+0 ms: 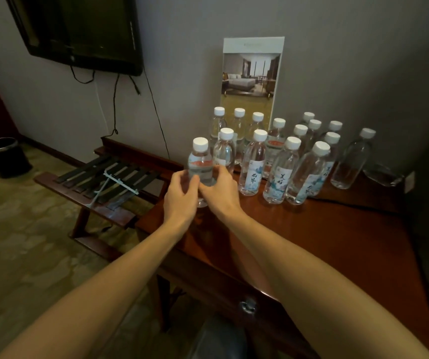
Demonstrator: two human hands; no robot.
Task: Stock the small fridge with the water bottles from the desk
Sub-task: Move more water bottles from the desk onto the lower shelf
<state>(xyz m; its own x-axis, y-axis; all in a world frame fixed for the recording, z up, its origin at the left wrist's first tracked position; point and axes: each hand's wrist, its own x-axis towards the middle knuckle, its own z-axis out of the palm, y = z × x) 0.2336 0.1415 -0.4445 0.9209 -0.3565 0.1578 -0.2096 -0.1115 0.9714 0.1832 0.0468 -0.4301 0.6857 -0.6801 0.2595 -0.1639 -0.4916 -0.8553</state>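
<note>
Head view: the left hand [181, 195] and right hand [221, 189] meet round one bottle [200, 161] at the front left corner of the bench [337, 229]. Both hands grip it, with fingers and thumbs curled about its lower half below the red-and-white label. Its white cap stands upright above them. Its base shows just under the hands, right at the bench edge. It may be resting there or just lifted; the dim light makes that hard to tell. The other bottles [280, 169] stand upright in a tight cluster to the right and behind, the nearest just beside the right hand's knuckles. A card [251, 79] leans on the wall behind them. Left of the bench are a rack [99, 185], a bin [6, 156] on the floor and a TV [78, 29] on the wall. The fridge is not in view.

The step in hand looks like taking a bottle off the bench. To do it well, lift straight up before swinging away, so the right hand does not knock the neighbour and topple the row. One hand should be enough for this bottle, and freeing the other for a second would cut trips. Keep the grip on the body, not the cap, and firm but not crushing, since thin plastic gives. Most of the stocking appears to lie ahead.
</note>
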